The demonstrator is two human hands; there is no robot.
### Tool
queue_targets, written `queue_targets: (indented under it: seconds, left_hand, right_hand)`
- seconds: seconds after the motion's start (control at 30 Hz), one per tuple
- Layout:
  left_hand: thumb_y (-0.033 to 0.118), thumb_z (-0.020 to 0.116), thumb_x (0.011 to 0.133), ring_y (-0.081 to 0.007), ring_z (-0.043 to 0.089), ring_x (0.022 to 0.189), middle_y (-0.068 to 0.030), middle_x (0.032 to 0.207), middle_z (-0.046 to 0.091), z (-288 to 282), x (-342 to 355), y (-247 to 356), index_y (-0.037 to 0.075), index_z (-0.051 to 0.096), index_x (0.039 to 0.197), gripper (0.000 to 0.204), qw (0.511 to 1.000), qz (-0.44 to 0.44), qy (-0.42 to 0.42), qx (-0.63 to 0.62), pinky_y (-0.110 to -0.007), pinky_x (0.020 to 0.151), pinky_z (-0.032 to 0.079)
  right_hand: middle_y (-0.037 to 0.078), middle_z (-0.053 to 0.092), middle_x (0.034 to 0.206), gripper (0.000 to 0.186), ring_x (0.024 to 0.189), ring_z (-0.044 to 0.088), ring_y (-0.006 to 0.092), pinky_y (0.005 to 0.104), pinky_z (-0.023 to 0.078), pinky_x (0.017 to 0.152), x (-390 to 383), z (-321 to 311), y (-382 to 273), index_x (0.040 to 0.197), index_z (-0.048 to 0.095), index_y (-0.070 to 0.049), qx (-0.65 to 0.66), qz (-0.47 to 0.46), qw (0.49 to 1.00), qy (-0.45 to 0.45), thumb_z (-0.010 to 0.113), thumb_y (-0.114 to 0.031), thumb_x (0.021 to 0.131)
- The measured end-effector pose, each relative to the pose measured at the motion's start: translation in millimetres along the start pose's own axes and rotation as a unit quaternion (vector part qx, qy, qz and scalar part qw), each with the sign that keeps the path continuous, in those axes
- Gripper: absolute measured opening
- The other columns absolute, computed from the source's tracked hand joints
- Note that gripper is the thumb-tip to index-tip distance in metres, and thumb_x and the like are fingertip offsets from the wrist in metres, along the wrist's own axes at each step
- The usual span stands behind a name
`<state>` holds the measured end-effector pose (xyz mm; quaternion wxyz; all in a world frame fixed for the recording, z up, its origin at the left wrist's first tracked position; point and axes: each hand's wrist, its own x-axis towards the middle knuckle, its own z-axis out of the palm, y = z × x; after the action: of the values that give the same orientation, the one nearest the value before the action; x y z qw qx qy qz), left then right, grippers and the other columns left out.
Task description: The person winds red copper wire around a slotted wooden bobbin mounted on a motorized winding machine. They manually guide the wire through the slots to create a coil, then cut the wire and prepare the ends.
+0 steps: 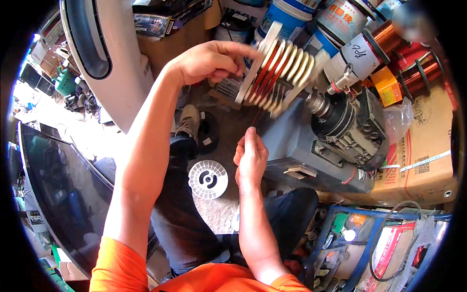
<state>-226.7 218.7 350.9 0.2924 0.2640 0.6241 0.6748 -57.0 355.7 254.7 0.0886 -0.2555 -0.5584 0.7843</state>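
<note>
A coil-winding former point(282, 73) with white ribbed slots and pale end plates sits on the shaft of a winding machine, partly wound with reddish copper wire point(256, 117). Its blurred outline suggests it is turning. My left hand point(209, 61) is at its left end plate, the index finger stretched out against or close to the plate, the others loosely curled round nothing. Below the former, my right hand point(251, 158) is closed, thumb uppermost, pinching the thin wire that runs up to the slots.
The dark motor point(352, 126) drives from the right, above a grey cabinet point(296, 146). Spools of copper wire point(389, 36) and paint buckets point(284, 19) crowd the back. A white slotted disc point(208, 179) lies between my legs. At lower right stands a blue-framed crate point(377, 228) of parts.
</note>
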Motion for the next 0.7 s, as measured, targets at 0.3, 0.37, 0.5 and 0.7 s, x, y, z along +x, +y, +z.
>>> queue_targets:
  seconds: [0.3,0.37,0.5,0.7]
  left_hand:
    - [0.002,0.051,0.074,-0.0072,0.053,0.063,-0.0042,0.088,0.065,-5,12,-19,0.011,0.068,0.11,0.04,0.985,-0.081,-0.03,0.15,-0.022,0.05,0.039]
    - [0.002,0.049,0.076,-0.0043,0.045,0.056,-0.0032,0.082,0.06,-3,6,-13,0.008,0.066,0.112,0.04,0.998,-0.026,-0.034,0.036,-0.018,0.047,0.035]
    - [0.004,0.05,0.078,-0.0074,0.048,0.061,-0.0061,0.085,0.062,6,12,-19,0.017,0.043,0.138,0.062,0.981,0.005,0.055,0.184,-0.021,0.05,0.04]
    - [0.0,0.049,0.073,-0.0071,0.046,0.06,-0.0033,0.075,0.058,-5,7,-14,0.005,0.067,0.104,0.036,0.979,-0.093,-0.086,0.157,-0.022,0.048,0.037]
  right_hand:
    - [-0.005,0.04,0.053,0.04,0.041,0.034,0.0034,0.0204,0.023,0.036,1,-2,2,0.066,0.05,-0.009,-0.002,-0.011,1.0,-0.002,0.054,-0.038,0.093]
    - [-0.005,0.04,0.053,0.04,0.041,0.034,0.0034,0.0205,0.023,0.036,1,-3,0,0.066,0.05,-0.01,-0.006,-0.01,1.0,-0.006,0.054,-0.038,0.093]
    - [-0.005,0.04,0.053,0.038,0.04,0.034,0.0035,0.0203,0.023,0.035,0,0,1,0.066,0.05,-0.01,0.0,-0.01,1.0,-0.002,0.055,-0.037,0.093]
    - [-0.005,0.04,0.054,0.037,0.041,0.034,0.0033,0.0199,0.023,0.036,-1,-1,2,0.066,0.051,-0.01,0.005,-0.001,1.0,0.004,0.055,-0.036,0.093]
